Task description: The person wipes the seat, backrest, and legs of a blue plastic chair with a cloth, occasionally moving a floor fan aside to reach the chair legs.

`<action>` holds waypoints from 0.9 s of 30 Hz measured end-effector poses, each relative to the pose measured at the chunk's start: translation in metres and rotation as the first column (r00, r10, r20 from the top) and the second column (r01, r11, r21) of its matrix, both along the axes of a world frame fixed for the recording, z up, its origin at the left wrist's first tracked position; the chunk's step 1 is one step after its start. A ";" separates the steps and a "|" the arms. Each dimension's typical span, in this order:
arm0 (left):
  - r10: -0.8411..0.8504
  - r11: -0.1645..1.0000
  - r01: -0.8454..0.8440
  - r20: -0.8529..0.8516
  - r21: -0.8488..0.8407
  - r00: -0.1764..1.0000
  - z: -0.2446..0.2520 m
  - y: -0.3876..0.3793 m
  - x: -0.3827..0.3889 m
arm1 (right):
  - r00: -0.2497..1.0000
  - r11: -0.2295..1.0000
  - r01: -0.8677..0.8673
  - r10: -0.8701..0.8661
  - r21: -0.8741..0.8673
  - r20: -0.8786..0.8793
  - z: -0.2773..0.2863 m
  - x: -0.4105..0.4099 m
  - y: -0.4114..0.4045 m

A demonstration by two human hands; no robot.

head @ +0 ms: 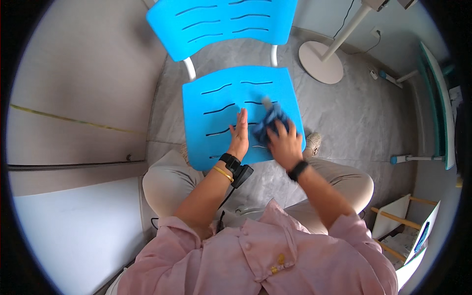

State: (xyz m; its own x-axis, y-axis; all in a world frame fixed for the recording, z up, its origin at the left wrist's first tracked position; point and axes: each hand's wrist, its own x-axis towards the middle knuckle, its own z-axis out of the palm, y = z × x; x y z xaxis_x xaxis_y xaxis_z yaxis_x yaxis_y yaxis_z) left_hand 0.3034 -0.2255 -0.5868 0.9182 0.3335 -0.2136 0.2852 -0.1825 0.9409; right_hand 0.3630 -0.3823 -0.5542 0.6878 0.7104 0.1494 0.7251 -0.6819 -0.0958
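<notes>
A bright blue plastic chair seat [217, 96] with wavy slots lies before my knees, and its backrest [225, 22] rises on the far side. My right hand [285, 145] grips a crumpled dark blue cloth [271, 121] over the right half of the seat; both look blurred. A pale tip of the cloth sticks out at the far end. Edge-on above the seat's front middle, my left hand [240, 134] is held straight with nothing in it. Whether it touches the seat I cannot tell.
A beige cabinet [84, 73] stands close on the left. Grey floor tiles [354, 110] lie to the right. There, a round stand base [320, 62] with a slanted post, a green-edged panel [437, 110] on legs and a white rack [392, 214] with wooden rods stand near the wall.
</notes>
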 end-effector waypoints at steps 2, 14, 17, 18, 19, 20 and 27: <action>0.003 1.000 -0.003 -0.028 0.030 1.000 0.007 0.003 -0.003 | 0.992 0.999 -0.016 0.010 -0.044 -0.125 0.016 -0.035 -0.019; -0.067 0.993 0.057 -0.092 -0.106 0.993 0.020 0.009 -0.009 | 0.955 0.960 0.274 -0.278 -0.049 -0.101 0.002 -0.058 -0.021; -0.051 0.986 0.034 -0.097 -0.165 0.994 0.024 0.008 -0.006 | 0.975 0.983 0.186 -0.183 0.010 -0.126 -0.013 -0.069 -0.032; -0.041 0.979 0.020 -0.100 -0.203 0.994 0.025 0.011 -0.008 | 0.981 0.982 0.181 -0.175 0.063 -0.088 -0.009 -0.060 -0.033; -0.030 0.968 0.004 -0.099 -0.250 0.995 0.025 0.013 -0.009 | 0.972 0.971 0.225 -0.218 0.076 -0.088 -0.013 -0.048 -0.037; -0.019 0.958 -0.010 -0.100 -0.287 0.995 0.028 0.016 -0.011 | 0.949 0.945 0.316 -0.312 0.089 -0.050 -0.017 -0.030 -0.040; -0.025 0.974 -0.022 -0.202 -0.224 0.979 0.038 0.015 -0.024 | 0.957 0.957 0.288 -0.288 -0.031 -0.009 -0.015 -0.035 -0.036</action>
State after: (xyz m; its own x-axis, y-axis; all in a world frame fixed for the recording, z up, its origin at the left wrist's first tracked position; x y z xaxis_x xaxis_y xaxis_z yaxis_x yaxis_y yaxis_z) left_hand 0.2793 -0.2109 -0.5493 0.8486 0.2547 -0.4636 0.4734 0.0254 0.8805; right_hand 0.3283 -0.4185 -0.5692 0.8657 0.4856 0.1213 0.4962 -0.8644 -0.0807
